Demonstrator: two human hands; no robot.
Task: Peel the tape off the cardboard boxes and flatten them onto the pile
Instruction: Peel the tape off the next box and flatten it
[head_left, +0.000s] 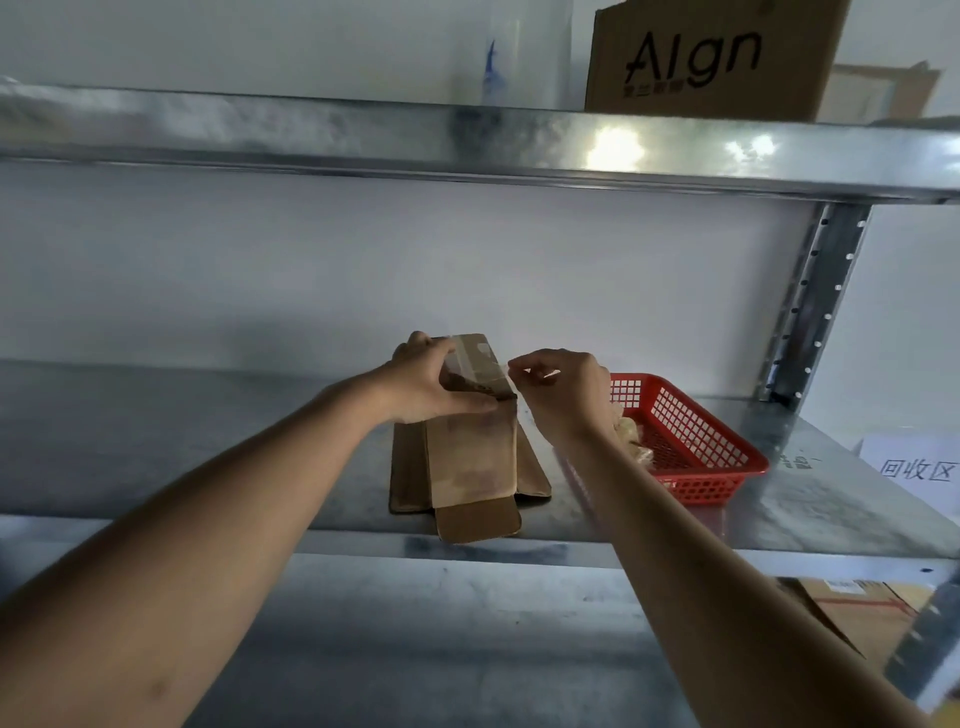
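A small brown cardboard box (480, 364) is held just above a pile of flattened cardboard (467, 467) on the metal shelf (208, 441). My left hand (423, 379) grips the box from its left side, thumb along the near edge. My right hand (563, 384) pinches a strip of clear tape (511, 376) that runs from the box's right edge to my fingertips. Shiny tape still covers the top of the box.
A red plastic basket (691, 426) with crumpled tape inside stands right of the pile. A paper label (919, 467) lies at the shelf's far right. An upper shelf (467, 140) carries a large printed carton (711, 57). More cartons (852, 618) sit below.
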